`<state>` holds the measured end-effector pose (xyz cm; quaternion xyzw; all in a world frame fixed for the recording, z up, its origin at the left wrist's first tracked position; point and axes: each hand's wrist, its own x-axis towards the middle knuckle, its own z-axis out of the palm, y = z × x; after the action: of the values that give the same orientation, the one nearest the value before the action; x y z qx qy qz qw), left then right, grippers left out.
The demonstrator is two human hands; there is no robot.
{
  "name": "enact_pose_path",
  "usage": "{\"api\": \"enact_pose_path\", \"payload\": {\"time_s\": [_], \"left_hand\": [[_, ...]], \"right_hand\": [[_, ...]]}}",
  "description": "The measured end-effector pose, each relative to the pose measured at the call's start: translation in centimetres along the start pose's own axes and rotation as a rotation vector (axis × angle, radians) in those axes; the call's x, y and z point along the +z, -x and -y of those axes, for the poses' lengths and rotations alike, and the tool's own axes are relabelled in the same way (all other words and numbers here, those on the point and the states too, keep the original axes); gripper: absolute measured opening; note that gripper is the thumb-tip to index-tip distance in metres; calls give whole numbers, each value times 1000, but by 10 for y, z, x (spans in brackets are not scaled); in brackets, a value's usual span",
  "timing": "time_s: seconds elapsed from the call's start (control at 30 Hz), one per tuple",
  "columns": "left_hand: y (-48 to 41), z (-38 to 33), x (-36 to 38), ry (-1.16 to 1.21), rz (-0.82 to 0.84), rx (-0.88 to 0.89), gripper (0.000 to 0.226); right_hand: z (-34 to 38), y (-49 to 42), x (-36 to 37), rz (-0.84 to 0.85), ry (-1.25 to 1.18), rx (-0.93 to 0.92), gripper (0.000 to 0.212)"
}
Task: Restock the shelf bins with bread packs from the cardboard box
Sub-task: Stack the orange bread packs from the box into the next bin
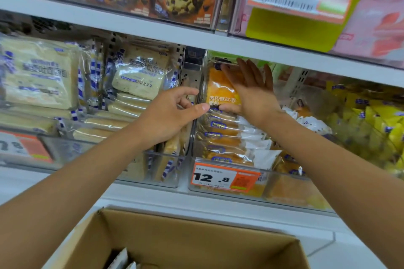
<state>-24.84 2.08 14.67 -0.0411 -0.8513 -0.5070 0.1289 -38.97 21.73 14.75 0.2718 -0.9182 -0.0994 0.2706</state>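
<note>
Centrally, flat right hand (251,94) presses an orange bread pack (218,89) upright in its clear bin (290,191); left hand (166,116) loosely curled, empty.

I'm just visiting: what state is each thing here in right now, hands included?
Cardboard box: open at the top.
Clear bin: nearly full of stacked orange packs.
Orange bread pack: upright at the bin's back.
Right hand: flat fingers pressing that upright pack.
Left hand: loosely curled, holding nothing.
</note>
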Motion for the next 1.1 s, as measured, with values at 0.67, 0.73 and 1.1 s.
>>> {"api": "enact_pose_path", "payload": {"time_s": [0.67,0.73,1.1], "left_hand": [[147,8,31,-111,-44,-249,16],[186,38,39,-117,52,-414,23],[290,186,76,-53,-69,-920,19]], "right_hand": [[101,217,-65,-20,-573,12,19],[121,260,-45,280,-671,95,27],[240,372,104,1327,-1311,771,69]]}}
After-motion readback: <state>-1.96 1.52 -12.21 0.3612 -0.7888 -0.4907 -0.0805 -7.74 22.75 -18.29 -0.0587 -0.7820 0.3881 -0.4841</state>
